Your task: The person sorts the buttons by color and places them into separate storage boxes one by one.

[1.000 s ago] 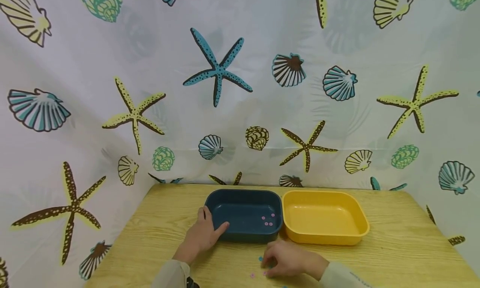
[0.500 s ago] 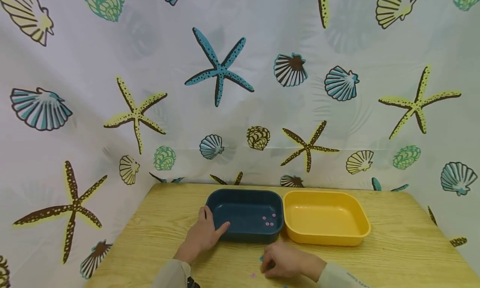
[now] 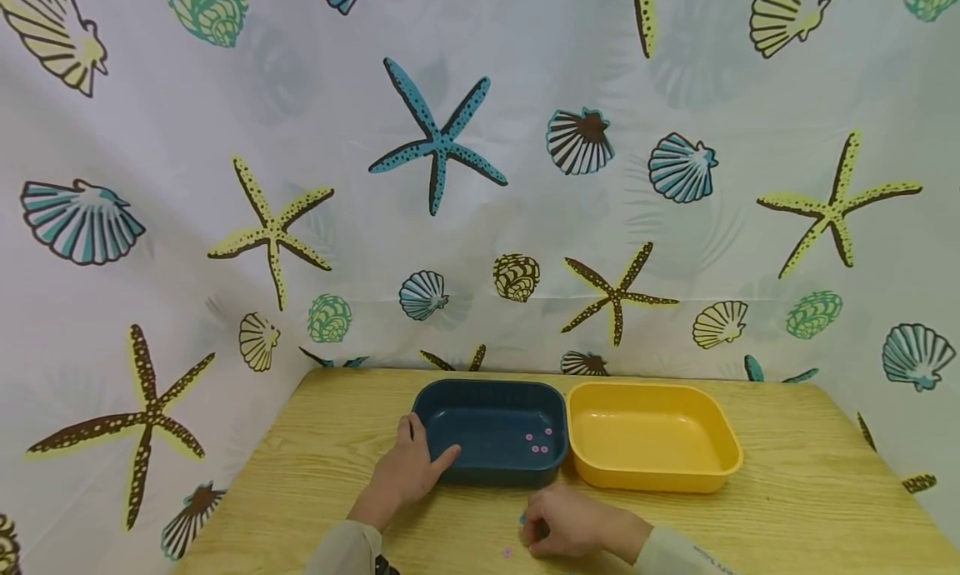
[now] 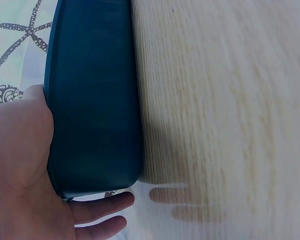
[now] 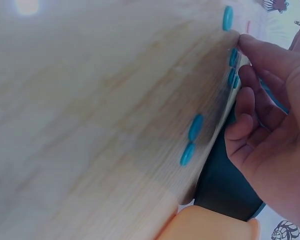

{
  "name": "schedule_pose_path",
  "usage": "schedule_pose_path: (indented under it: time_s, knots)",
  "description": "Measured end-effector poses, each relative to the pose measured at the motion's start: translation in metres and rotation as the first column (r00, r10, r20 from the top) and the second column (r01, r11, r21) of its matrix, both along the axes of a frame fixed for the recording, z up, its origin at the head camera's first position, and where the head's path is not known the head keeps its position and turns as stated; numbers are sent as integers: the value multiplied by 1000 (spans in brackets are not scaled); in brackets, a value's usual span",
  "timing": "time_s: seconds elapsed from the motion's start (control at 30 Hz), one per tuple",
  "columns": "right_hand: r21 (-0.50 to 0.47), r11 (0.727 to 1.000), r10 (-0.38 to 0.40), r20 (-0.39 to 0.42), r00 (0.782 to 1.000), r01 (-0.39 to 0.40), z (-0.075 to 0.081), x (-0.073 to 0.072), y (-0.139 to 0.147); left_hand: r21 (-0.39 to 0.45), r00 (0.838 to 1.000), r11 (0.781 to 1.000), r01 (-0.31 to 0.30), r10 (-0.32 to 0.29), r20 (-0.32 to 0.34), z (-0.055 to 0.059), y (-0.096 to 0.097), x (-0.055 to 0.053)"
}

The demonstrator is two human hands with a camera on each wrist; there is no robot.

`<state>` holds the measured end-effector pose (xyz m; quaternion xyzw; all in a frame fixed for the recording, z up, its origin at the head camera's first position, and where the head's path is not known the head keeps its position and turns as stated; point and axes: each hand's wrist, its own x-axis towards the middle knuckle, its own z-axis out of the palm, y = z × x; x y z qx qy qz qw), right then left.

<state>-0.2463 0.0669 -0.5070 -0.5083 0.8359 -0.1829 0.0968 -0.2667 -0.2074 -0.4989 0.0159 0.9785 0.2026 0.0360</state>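
- The left hand (image 3: 405, 472) is gripping the left end of a dark blue bin (image 3: 487, 478), its thumb reaching over the near rim and its fingers lying along the outside of the end wall.
- The right hand (image 3: 573, 521) is hovering low or resting at the tabletop (image 3: 787, 508) in front of the bins, its fingers curling inward with the thumb near them; whether they are pinching anything cannot be told.
- Several blue buttons (image 5: 195, 127) are lying on the tabletop beside and beneath the right hand.
- One pink button (image 3: 507, 552) is lying on the tabletop, just left of the right fingertips in the head view.
- Four more pink buttons (image 3: 536, 449) are lying inside the dark blue bin, grouping toward its right end.
- A yellow bin (image 3: 652, 478) is standing close beside the dark blue one, on its right.
- Behind the tabletop, a white curtain (image 3: 480, 225) is hanging, showing printed shells and starfish.
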Motion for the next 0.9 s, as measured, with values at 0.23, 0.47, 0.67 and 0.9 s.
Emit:
schedule_pose_path:
  time_s: [0.23, 0.47, 0.67, 0.9]
  knots:
    - [-42, 999, -22, 104, 994, 26, 4, 0, 2, 17, 1000, 1000, -5, 5, 15, 3, 1, 2]
    - [-171, 980, -72, 190, 979, 105, 14, -4, 7, 8, 1000, 1000, -7, 7, -2, 1, 1, 1]
    - [-278, 939, -118, 287, 951, 200, 25, -9, 13, 12, 1000, 1000, -4, 4, -3, 1, 1, 1]
    - [-322, 893, -176, 395, 902, 315, 36, -16, 19, 0, 1000, 1000, -6, 6, -3, 1, 1, 0]
